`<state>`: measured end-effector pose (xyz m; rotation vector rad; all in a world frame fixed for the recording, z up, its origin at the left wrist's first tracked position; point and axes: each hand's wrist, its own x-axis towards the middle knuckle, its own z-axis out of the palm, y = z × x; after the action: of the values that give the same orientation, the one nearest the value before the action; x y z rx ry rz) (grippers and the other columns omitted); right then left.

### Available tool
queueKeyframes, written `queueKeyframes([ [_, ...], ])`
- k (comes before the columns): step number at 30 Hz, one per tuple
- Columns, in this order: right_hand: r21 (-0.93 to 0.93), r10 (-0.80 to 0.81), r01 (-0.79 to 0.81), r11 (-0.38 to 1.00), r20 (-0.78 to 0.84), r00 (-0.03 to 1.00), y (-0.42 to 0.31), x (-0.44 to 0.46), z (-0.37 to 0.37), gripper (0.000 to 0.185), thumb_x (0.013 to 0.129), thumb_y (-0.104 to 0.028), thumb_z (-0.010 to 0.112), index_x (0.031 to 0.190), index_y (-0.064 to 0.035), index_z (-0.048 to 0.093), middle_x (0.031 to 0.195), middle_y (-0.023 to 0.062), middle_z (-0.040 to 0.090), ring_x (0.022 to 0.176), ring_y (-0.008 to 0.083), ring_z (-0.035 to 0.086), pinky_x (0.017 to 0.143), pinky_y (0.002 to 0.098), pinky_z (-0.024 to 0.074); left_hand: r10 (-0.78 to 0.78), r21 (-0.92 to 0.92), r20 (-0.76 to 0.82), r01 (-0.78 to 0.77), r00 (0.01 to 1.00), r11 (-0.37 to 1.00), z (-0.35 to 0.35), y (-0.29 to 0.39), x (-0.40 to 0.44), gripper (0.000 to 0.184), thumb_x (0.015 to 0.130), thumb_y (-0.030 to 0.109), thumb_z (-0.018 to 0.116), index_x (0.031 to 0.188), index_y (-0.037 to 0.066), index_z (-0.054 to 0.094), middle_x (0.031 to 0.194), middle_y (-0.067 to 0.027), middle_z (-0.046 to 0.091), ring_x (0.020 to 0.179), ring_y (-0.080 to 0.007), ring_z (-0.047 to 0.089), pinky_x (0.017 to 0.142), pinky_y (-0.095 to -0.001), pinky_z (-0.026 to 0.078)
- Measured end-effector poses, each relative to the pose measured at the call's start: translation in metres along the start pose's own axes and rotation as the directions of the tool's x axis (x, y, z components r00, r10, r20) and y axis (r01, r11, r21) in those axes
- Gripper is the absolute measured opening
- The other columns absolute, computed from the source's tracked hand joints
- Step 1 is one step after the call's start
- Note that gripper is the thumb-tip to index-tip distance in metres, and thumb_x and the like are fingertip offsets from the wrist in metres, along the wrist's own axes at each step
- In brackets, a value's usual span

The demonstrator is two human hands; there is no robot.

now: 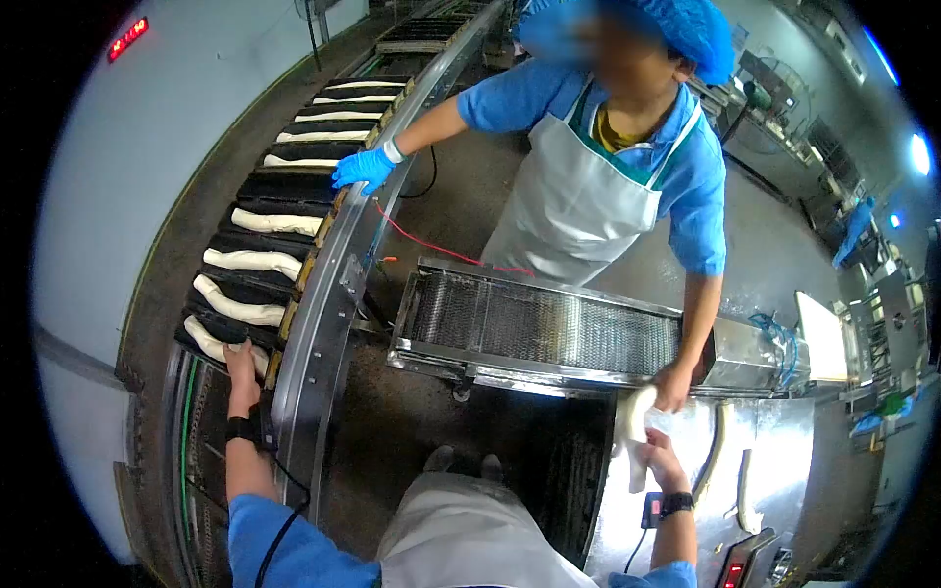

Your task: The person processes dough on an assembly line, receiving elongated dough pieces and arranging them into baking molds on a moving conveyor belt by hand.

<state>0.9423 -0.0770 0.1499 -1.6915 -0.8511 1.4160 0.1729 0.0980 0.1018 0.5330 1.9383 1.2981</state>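
My left hand reaches over the conveyor at the left, its fingers closed on the lower part of a pale dough strip in the nearest dark tray. Over the metal table on the right, my right hand grips another long dough strip by its side. A co-worker's bare hand is at the upper end of that same strip. Two thinner dough pieces, one long and one shorter, lie on the table beside it.
Several more dough strips lie in dark trays along the conveyor. The co-worker's blue-gloved hand rests on its rail. A mesh belt stands between us. A scale with a red display sits at the metal table's near edge.
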Motion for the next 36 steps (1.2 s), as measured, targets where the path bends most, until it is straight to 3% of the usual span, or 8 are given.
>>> queueKeyframes([
  [7,0.083,-0.129,0.106,0.991,0.351,0.927,-0.09,0.031,0.141,0.056,0.076,-0.009,0.072,0.127,0.003,0.051,0.111,0.0104,0.061,0.102,0.0186,0.058,0.093,0.0317,0.0454,-0.16,-0.402,-0.023,0.137,0.987,0.906,-0.036,-0.12,0.145,0.059,0.093,0.025,0.055,0.143,0.003,0.032,0.075,-0.0031,0.042,0.065,-0.019,0.042,0.08,-0.042,0.043],
  [10,0.019,-0.197,0.208,0.978,0.412,0.89,-0.125,0.038,0.174,0.052,0.083,-0.016,0.073,0.128,-0.0011,0.052,0.118,0.0091,0.06,0.11,0.0199,0.056,0.099,0.0331,0.0429,-0.084,-0.326,-0.018,0.074,0.996,0.943,-0.049,-0.119,0.14,0.058,0.093,0.03,0.056,0.14,0.003,0.036,0.091,-0.0059,0.047,0.079,-0.0216,0.046,0.085,-0.0416,0.042],
  [17,-0.104,-0.216,0.198,0.975,-0.211,0.953,-0.027,0.056,0.03,0.04,0.087,-0.002,0.063,0.126,0.0004,0.054,0.114,0.0111,0.063,0.104,0.0188,0.06,0.09,0.0301,0.049,-0.335,-0.305,-0.076,0.298,0.939,0.905,-0.021,-0.073,0.116,0.069,0.091,0.041,0.059,0.143,0.004,0.033,0.14,-0.0158,0.042,0.126,-0.0305,0.042,0.1,-0.0434,0.038],
  [23,-0.519,-0.21,-0.531,0.669,-0.818,0.535,0.074,-0.048,-0.095,0.056,0.072,-0.025,0.067,0.112,0.0119,0.056,0.105,0.0282,0.064,0.098,0.0367,0.064,0.085,0.0403,0.0506,0.021,0.44,-0.202,0.071,0.979,0.895,-0.02,-0.097,0.132,0.066,0.089,0.03,0.058,0.143,0.002,0.031,0.138,-0.0206,0.044,0.123,-0.0347,0.045,0.099,-0.0442,0.04],
  [27,-0.129,0.189,-0.588,0.798,-0.874,0.448,0.212,-0.087,-0.17,0.043,0.076,-0.03,0.068,0.093,0.0086,0.061,0.096,0.0277,0.065,0.091,0.0344,0.066,0.078,0.0433,0.0505,0.138,0.683,-0.176,0.02,0.975,0.73,-0.028,-0.106,0.125,0.065,0.088,0.023,0.058,0.143,0.001,0.03,0.136,-0.0239,0.045,0.122,-0.0374,0.047,0.099,-0.0447,0.041],
  [29,-0.889,0.216,-0.426,-0.166,-0.454,0.864,0.289,-0.086,-0.212,0.036,0.076,-0.027,0.068,0.087,0.0072,0.067,0.09,0.0245,0.069,0.088,0.0352,0.068,0.077,0.0455,0.0543,0.175,0.761,-0.144,-0.004,0.974,0.648,-0.031,-0.109,0.123,0.065,0.088,0.02,0.057,0.143,0.0,0.03,0.136,-0.0255,0.046,0.121,-0.0388,0.048,0.098,-0.0449,0.042],
  [32,-0.364,-0.033,-0.837,0.408,-0.922,0.385,0.269,-0.081,-0.146,0.038,0.078,-0.019,0.06,0.104,0.0079,0.06,0.092,0.025,0.065,0.089,0.036,0.066,0.08,0.0439,0.0523,0.239,0.85,-0.024,-0.106,0.971,0.516,-0.032,-0.104,0.123,0.063,0.085,0.015,0.056,0.141,-0.002,0.034,0.13,-0.0284,0.05,0.117,-0.041,0.052,0.096,-0.0448,0.043],
  [36,-0.388,0.074,-0.787,0.48,-0.876,0.477,0.231,-0.073,-0.125,0.033,0.072,-0.012,0.062,0.098,0.008,0.057,0.098,0.0246,0.063,0.095,0.039,0.063,0.083,0.0465,0.0514,0.386,0.672,-0.223,-0.146,0.895,0.726,-0.008,-0.05,0.083,0.06,0.079,0.016,0.06,0.133,-0.006,0.045,0.127,-0.0293,0.052,0.118,-0.0415,0.05,0.099,-0.0445,0.04],
])
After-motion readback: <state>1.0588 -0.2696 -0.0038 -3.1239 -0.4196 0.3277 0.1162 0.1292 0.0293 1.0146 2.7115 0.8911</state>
